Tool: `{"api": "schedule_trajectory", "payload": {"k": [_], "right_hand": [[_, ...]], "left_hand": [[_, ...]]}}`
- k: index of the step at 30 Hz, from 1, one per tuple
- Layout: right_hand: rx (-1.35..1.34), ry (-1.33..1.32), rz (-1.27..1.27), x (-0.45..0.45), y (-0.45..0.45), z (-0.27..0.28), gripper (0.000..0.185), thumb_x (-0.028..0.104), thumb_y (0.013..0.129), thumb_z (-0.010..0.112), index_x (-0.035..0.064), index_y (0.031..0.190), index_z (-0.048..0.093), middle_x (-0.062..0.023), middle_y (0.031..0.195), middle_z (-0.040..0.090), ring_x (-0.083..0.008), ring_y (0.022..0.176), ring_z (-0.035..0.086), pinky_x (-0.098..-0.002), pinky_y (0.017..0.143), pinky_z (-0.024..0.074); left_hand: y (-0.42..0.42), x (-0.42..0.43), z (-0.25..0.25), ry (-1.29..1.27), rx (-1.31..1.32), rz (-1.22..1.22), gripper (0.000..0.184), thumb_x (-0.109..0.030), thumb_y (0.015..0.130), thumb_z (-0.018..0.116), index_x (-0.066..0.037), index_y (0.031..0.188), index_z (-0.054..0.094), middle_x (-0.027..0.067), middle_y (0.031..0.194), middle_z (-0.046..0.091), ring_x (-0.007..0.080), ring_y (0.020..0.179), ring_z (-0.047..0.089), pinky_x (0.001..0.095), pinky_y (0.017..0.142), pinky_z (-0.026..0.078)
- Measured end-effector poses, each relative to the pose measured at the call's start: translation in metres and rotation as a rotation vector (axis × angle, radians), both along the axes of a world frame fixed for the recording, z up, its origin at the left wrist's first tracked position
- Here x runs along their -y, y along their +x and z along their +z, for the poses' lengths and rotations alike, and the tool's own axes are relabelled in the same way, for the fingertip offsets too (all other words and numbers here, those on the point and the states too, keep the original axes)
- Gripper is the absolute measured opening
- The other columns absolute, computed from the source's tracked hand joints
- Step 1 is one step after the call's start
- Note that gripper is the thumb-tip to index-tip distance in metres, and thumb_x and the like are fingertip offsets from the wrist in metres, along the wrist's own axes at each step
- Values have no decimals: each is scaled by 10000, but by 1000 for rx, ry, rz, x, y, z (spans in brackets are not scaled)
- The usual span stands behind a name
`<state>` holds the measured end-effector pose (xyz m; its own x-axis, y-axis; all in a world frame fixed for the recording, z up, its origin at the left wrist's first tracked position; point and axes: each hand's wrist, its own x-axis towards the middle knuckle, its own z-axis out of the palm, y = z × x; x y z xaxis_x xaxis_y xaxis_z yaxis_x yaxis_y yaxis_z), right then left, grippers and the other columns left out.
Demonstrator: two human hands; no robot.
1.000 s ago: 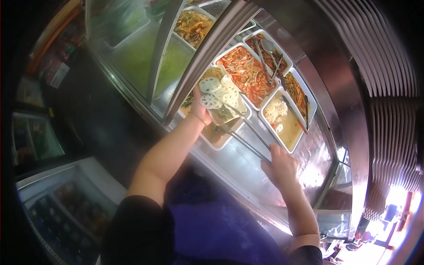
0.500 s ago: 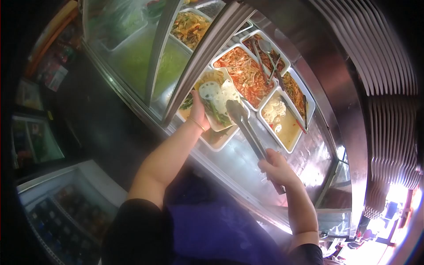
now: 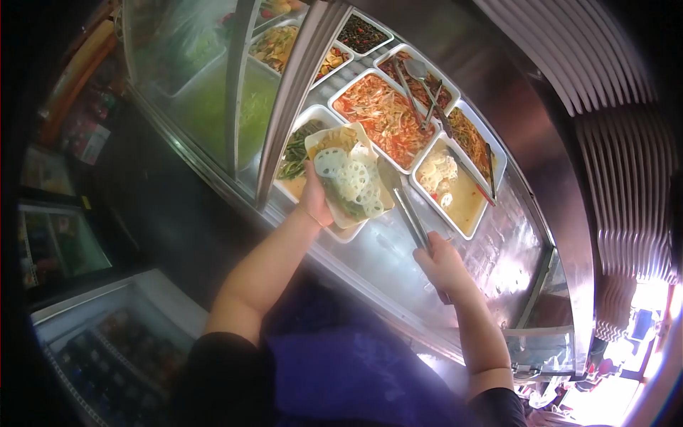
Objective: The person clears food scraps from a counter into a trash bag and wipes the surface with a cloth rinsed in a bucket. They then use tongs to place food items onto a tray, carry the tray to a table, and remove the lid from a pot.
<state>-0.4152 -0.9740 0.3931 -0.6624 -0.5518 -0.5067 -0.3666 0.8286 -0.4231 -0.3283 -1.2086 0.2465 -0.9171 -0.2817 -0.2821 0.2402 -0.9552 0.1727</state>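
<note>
My left hand [image 3: 315, 199] grips the lower-left edge of a small pale tray [image 3: 365, 135]. White lotus root slices [image 3: 351, 176] cover much of it, with yellowish food at its top end and greens partly hidden under the slices. In my right hand [image 3: 442, 265] is a pair of metal tongs [image 3: 411, 218], its tips just right of the tray, apparently apart from the slices. Behind and beneath the tray, a larger white tub of green vegetables [image 3: 293, 158] is partly covered.
Right of the tongs sits a tub [image 3: 466, 217] of lotus root in pale liquid. Beyond are a tub of red shredded food [image 3: 384, 117] and others with utensils in them. A metal frame post [image 3: 295, 92] stands close left of the tray. Stacked ridged items [image 3: 619, 192] line the right.
The tongs have drawn back from the food towards the right. More lotus root slices now lie spread over the small tray, which has tilted towards me. The camera view has shifted somewhat.
</note>
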Motion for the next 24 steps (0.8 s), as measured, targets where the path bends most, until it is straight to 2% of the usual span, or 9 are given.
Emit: {"api": "schedule_trajectory", "payload": {"k": [4,9,10,12,13,15,18,22,24], "right_hand": [[-91,-13,45,-12,-3,-8,292,254,811,590,-7,893,489,-199,666,558,-360,639,577,-435,625,460],[-141,-303,-153,-28,-27,-24,357,276,745,660,-2,928,533,-145,663,552,-254,623,555,-380,618,453],[-161,-286,-168,-27,-36,-33,405,269,729,668,-13,1000,563,-141,735,573,-256,608,550,-375,626,464],[-390,-325,-31,-15,-43,-51,615,308,704,700,-4,1207,533,-175,939,598,-280,740,599,-388,699,496],[-382,-335,-15,-8,-49,-67,615,308,704,700,-4,1207,533,-175,939,598,-280,740,599,-388,699,496],[-546,-120,183,8,-59,-103,844,367,694,733,73,1403,383,-185,1276,498,-278,1009,598,-390,880,483],[-566,-128,395,51,-56,-132,988,438,656,752,51,1443,296,-179,1252,498,-323,1155,505,-415,917,464],[-499,-34,476,96,-49,-138,1028,475,652,760,51,1453,275,-145,1303,475,-309,1191,480,-413,952,432],[-498,42,492,104,-45,-140,1040,484,637,767,57,1451,282,-134,1375,431,-333,1247,425,-463,1015,378]], "left_hand": [[12,-14,13,35,25,-27,841,-727,886,82,-140,1439,319,114,1432,403,330,1306,406,511,1066,352],[43,-43,13,68,-9,-9,812,-725,885,163,-154,1433,345,86,1425,438,307,1291,442,497,1061,370],[52,-49,13,88,-30,-1,813,-726,884,173,-152,1431,352,85,1423,442,303,1293,441,492,1065,366],[77,-64,23,113,12,-5,831,-744,867,216,-151,1431,361,82,1427,441,293,1296,438,479,1083,341],[88,-70,33,88,26,25,834,-751,860,232,-158,1433,361,81,1432,436,297,1297,437,482,1086,336],[112,-84,33,138,-2,94,867,-774,834,276,-151,1432,354,99,1435,425,315,1302,427,502,1083,335],[160,-104,32,254,-49,226,928,-797,788,366,-140,1443,326,116,1458,388,343,1321,395,527,1085,326],[223,-111,39,122,157,436,779,-705,869,367,-152,1418,390,93,1415,459,317,1269,467,498,1070,353],[250,-108,44,120,248,560,736,-664,893,390,-146,1415,392,94,1408,466,317,1257,478,496,1059,370]]}}
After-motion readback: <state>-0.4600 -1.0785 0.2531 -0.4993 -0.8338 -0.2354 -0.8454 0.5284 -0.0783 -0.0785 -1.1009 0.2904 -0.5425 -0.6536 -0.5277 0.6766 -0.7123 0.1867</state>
